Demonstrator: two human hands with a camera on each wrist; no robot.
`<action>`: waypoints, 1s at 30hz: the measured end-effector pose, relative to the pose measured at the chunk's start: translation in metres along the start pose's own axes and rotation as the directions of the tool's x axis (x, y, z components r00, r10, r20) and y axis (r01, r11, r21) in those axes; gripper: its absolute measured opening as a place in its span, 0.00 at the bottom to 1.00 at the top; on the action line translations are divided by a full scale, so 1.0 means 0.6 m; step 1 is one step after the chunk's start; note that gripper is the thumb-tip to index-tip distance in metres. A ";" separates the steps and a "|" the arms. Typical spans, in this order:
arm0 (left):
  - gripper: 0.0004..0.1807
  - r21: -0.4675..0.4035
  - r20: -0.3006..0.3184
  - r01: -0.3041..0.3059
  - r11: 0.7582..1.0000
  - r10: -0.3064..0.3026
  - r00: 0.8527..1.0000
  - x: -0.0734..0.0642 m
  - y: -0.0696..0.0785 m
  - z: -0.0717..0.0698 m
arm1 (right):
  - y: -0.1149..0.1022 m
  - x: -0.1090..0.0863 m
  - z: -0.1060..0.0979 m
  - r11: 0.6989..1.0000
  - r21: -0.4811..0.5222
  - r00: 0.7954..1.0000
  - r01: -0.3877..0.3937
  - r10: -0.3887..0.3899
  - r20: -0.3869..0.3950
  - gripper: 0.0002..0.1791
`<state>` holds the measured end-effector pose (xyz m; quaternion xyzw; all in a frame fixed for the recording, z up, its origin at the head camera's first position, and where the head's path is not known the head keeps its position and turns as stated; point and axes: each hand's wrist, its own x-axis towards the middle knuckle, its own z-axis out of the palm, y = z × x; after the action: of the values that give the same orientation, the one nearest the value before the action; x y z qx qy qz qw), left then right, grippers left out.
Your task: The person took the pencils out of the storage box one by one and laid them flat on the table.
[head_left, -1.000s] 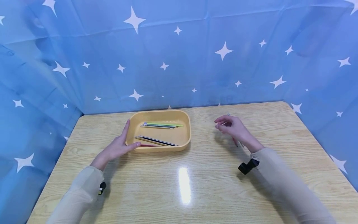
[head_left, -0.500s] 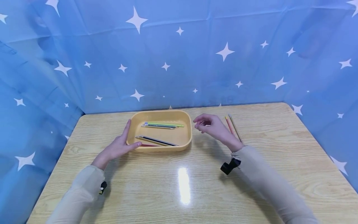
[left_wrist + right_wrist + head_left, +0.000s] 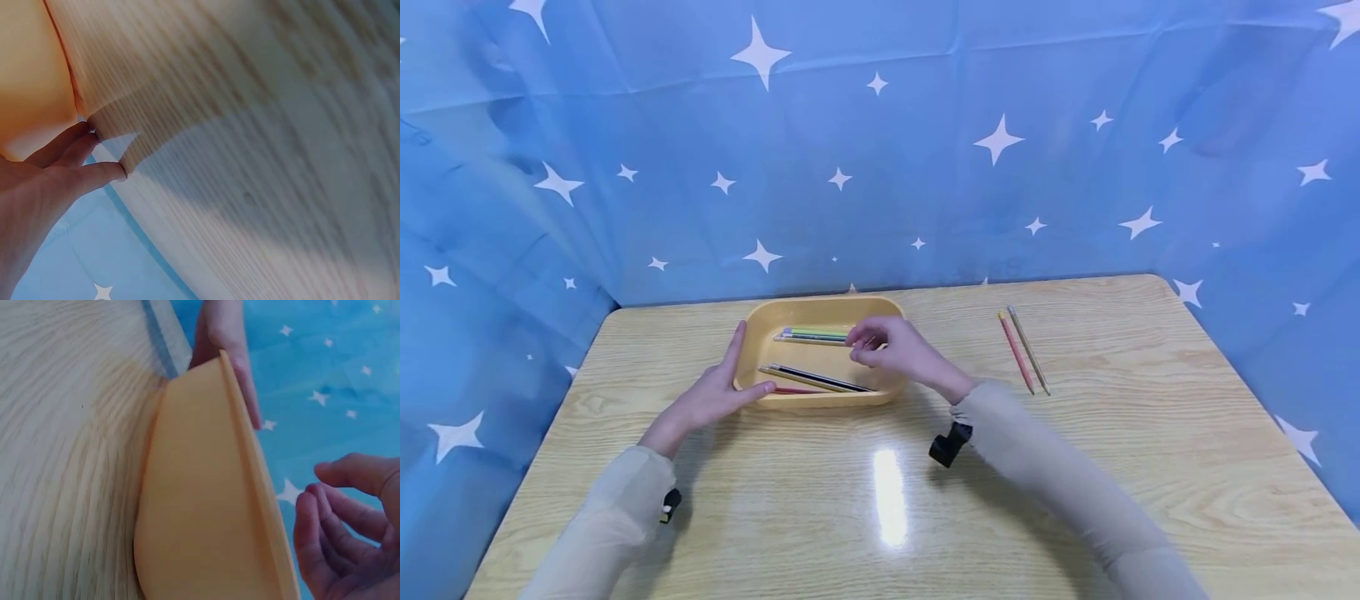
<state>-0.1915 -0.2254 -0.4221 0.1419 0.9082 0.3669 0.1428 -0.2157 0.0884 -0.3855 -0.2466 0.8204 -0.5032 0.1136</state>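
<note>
Your sleeved forearms enter from the near edge of the wooden counter (image 3: 895, 500), each carrying a small black wrist camera.

Left hand (image 3: 711, 398): it rests on the counter against the left end of the yellow tray (image 3: 752, 321), fingers straight and spread along the tray's outer wall, thumb at the near-left corner. The grip is apart, pressing flat rather than closing round anything. The left wrist view shows the fingertips (image 3: 94, 172) touching the counter where it meets the tray wall (image 3: 31, 75).

Right hand (image 3: 891, 348): it hovers over the right half of the tray, above the rim, fingers loosely curled toward the thumb. The right wrist view shows the fingers (image 3: 337, 519) bent with a clear gap between them and nothing inside; the grip is relaxed and holds nothing. In the same view the tray's outer wall (image 3: 200, 487) stands beside the hand, with your left hand (image 3: 225, 344) beyond it.

Tray contents: a dark pencil (image 3: 820, 377) lies slantwise near the front wall, with a yellow pencil and a red one just beside it. A green pencil (image 3: 816, 332) lies along the back wall with a pale one touching it.

Right of the tray, well apart from both hands, a red pencil (image 3: 1016, 352) and a brown pencil (image 3: 1028, 350) lie side by side on the counter.

Behind the counter hangs a blue cloth with white stars (image 3: 1000, 137).
</note>
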 end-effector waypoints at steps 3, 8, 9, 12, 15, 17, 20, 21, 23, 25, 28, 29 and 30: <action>0.60 0.002 -0.004 -0.002 1.000 0.002 1.000 0.000 0.000 0.000 | -0.003 0.014 0.021 0.998 -0.064 0.999 0.001 0.001 0.036 0.09; 0.60 0.006 -0.007 0.003 1.000 -0.003 1.000 0.000 0.001 0.001 | 0.003 0.033 0.052 0.988 -0.151 0.994 -0.028 0.044 0.099 0.10; 0.60 0.007 -0.009 0.006 1.000 -0.006 1.000 0.000 0.001 0.001 | 0.005 0.036 0.057 0.987 -0.160 0.993 -0.034 0.051 0.109 0.09; 0.60 0.004 -0.010 0.011 1.000 -0.011 1.000 -0.001 0.001 0.002 | 0.007 0.043 0.068 0.984 -0.170 0.989 -0.053 0.075 0.128 0.09; 0.60 0.003 -0.011 0.006 1.000 -0.006 1.000 -0.001 0.001 0.002 | 0.009 0.048 0.075 0.981 -0.177 0.986 -0.081 0.105 0.132 0.09; 0.60 0.002 -0.011 0.003 1.000 -0.003 1.000 -0.001 0.000 0.002 | 0.009 0.052 0.078 0.978 -0.186 0.983 -0.096 0.123 0.136 0.08; 0.60 0.007 -0.012 0.004 1.000 -0.004 1.000 -0.001 -0.002 0.001 | 0.009 0.057 0.082 0.972 -0.204 0.979 -0.113 0.144 0.142 0.08; 0.60 0.008 -0.012 0.006 1.000 -0.006 1.000 -0.001 -0.003 0.001 | 0.010 0.059 0.082 0.971 -0.211 0.979 -0.116 0.148 0.143 0.08; 0.60 0.009 -0.012 0.010 1.000 -0.010 1.000 -0.001 -0.003 0.001 | 0.011 0.062 0.084 0.966 -0.226 0.976 -0.123 0.159 0.148 0.08; 0.60 0.010 -0.011 0.013 1.000 -0.013 1.000 -0.001 -0.003 0.001 | 0.014 0.066 0.087 0.964 -0.230 0.974 -0.134 0.171 0.150 0.08; 0.60 0.008 -0.013 0.013 1.000 -0.013 1.000 -0.001 -0.002 0.001 | 0.018 0.070 0.090 0.964 -0.218 0.970 -0.153 0.189 0.155 0.08; 0.60 0.009 -0.013 0.012 1.000 -0.012 1.000 -0.001 -0.002 0.002 | 0.019 0.071 0.092 0.964 -0.213 0.969 -0.156 0.192 0.156 0.08; 0.60 0.010 -0.014 0.010 1.000 -0.010 1.000 -0.001 -0.002 0.001 | 0.019 0.073 0.093 0.965 -0.208 0.969 -0.158 0.192 0.158 0.08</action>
<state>-0.1907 -0.2260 -0.4235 0.1354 0.9118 0.3624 0.1374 -0.2321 0.0273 -0.4190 -0.2264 0.8709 -0.3849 0.2054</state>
